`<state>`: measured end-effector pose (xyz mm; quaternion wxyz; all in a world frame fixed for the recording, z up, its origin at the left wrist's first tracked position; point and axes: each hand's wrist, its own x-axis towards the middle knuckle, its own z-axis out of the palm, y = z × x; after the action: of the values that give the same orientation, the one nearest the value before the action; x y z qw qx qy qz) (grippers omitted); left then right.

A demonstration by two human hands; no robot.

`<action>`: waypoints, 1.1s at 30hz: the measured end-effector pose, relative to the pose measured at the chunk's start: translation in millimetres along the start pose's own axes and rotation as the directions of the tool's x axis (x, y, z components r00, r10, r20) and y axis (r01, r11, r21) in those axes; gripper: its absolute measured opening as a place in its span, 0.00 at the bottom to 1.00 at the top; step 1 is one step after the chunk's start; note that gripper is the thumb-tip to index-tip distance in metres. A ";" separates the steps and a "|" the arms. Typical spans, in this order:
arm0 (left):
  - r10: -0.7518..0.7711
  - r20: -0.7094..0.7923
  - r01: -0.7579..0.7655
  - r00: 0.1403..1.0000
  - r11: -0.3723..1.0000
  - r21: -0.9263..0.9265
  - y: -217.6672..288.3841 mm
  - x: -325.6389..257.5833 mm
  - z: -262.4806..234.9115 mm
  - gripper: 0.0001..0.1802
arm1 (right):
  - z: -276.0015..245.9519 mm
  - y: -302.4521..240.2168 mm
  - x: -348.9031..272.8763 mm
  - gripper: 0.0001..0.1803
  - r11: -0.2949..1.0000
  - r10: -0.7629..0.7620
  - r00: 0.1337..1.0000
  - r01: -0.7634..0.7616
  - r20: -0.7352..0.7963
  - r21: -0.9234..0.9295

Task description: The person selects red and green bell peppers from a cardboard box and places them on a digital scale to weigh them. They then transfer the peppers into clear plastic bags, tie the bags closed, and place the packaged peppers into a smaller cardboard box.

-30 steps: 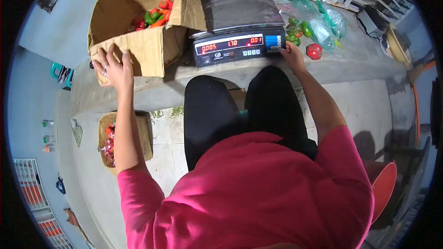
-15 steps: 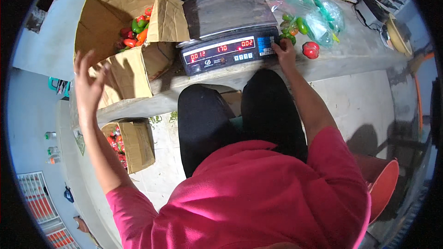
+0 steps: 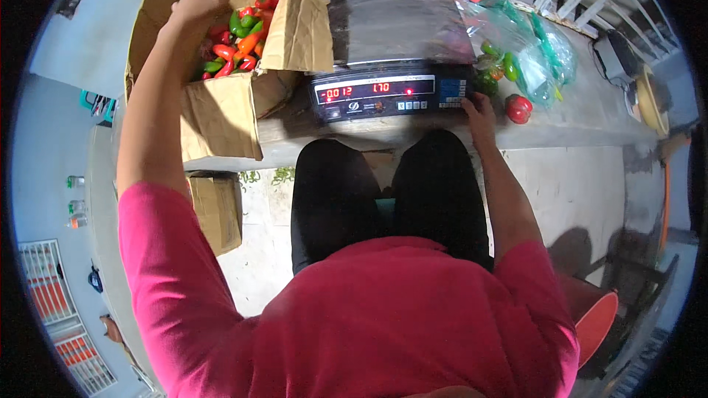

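Observation:
My left hand reaches up into an open cardboard box on the concrete ledge, its fingers curled at the box's far left rim above a heap of red, green and orange peppers; whether it holds one is hidden. My right hand rests on the right front corner of a digital scale with a red lit display and an empty steel pan. A red pepper lies just right of that hand.
A clear plastic bag with several peppers sits right of the scale. A second cardboard box stands on the floor under the ledge. My black-trousered knees press against the ledge. An orange stool edge shows at lower right.
My left hand rose from the front flap of the box, swung up through the air and now reaches into the box over the peppers. My right hand stayed at the scale's corner.

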<state>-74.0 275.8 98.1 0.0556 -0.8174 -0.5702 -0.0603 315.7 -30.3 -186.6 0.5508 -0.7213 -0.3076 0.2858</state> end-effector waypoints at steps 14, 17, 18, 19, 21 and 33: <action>-0.150 0.584 0.350 0.798 0.904 -0.246 -140.8 1.3 175.9 0.35 | -14.4 13.5 5.2 0.18 0.998 -0.054 0.997 0.057 -0.056 0.042; -0.160 0.511 0.296 0.844 0.935 -0.195 -93.2 9.1 162.1 0.45 | -20.1 18.0 5.2 0.18 0.999 -0.018 0.996 0.022 -0.085 0.045; -0.154 0.405 0.186 0.901 0.982 -0.042 -136.0 5.3 178.9 0.52 | -11.1 14.6 6.2 0.19 0.997 -0.037 0.999 0.039 -0.031 0.067; -0.063 0.504 0.176 0.862 0.968 -0.179 -127.0 8.8 180.4 0.53 | -11.6 15.2 3.5 0.19 0.997 -0.034 0.999 0.036 -0.032 0.065; 0.118 0.541 0.117 0.833 0.918 -0.380 -98.8 11.0 185.9 0.46 | -15.6 9.2 0.5 0.19 0.997 -0.009 1.000 0.010 -0.004 0.079; 0.321 0.185 -0.317 0.929 0.947 -0.053 -77.5 32.6 236.8 0.36 | -17.9 18.8 5.1 0.19 0.989 0.006 1.000 -0.001 -0.029 0.145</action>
<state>-127.3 370.4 -128.6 0.0006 -0.9017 -0.4318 0.0220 334.8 -41.3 -201.1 0.6056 -0.6841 -0.2768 0.2977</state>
